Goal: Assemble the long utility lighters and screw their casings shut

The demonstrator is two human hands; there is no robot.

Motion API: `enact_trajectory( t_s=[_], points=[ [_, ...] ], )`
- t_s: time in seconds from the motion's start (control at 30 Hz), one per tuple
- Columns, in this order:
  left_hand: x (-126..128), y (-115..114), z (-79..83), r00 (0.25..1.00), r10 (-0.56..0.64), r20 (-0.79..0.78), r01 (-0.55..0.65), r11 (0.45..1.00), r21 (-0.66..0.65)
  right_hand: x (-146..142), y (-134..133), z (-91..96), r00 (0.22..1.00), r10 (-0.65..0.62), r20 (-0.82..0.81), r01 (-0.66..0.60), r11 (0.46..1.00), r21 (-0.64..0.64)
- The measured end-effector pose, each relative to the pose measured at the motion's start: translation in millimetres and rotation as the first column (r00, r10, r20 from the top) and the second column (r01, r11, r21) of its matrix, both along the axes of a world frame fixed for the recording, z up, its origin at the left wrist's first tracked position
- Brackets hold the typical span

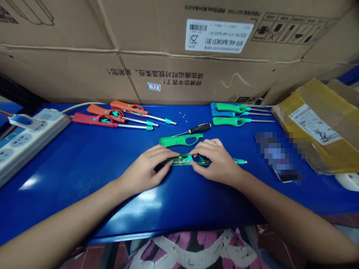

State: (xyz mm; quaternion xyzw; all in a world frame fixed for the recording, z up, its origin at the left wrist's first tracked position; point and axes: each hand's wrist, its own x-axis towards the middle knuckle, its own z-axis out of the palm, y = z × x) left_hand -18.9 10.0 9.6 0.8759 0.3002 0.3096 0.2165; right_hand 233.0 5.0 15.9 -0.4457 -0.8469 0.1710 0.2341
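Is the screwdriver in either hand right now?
No, the screwdriver lies on the table beyond the green shell half; left hand and right hand are both on the open lighter.

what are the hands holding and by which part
An opened green lighter lying on the blue table: the left hand pinches its handle end, the right hand its middle.
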Motion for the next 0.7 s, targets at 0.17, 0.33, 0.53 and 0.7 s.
enact_trajectory(
  t_s=[0.17,0.33,0.53,0.7],
  points=[
    [1.8,-1.8,2.9,1.0,0.002,0.018,-0.001,0.999,-0.046,-2.2,-2.3,0.7,1.0,-0.021,0.006,0.021,1.0,-0.008],
    [0.8,-0.8,2.2,0.998,-0.056,-0.022,0.055,0.998,-0.045,-2.4,-2.7,-1.4,0.999,-0.04,-0.026,0.039,0.997,-0.06],
    [-2.1,-0.5,2.0,0.971,-0.125,-0.205,0.126,0.992,-0.007,-3.9,-4.4,-1.4,0.994,-0.096,-0.048,0.091,0.991,-0.101],
    [-2.5,-1.6,2.7,0.954,-0.141,-0.266,0.157,0.987,0.041,-3.2,-1.9,-0.7,0.993,-0.116,-0.035,0.112,0.988,-0.104]
  ],
)
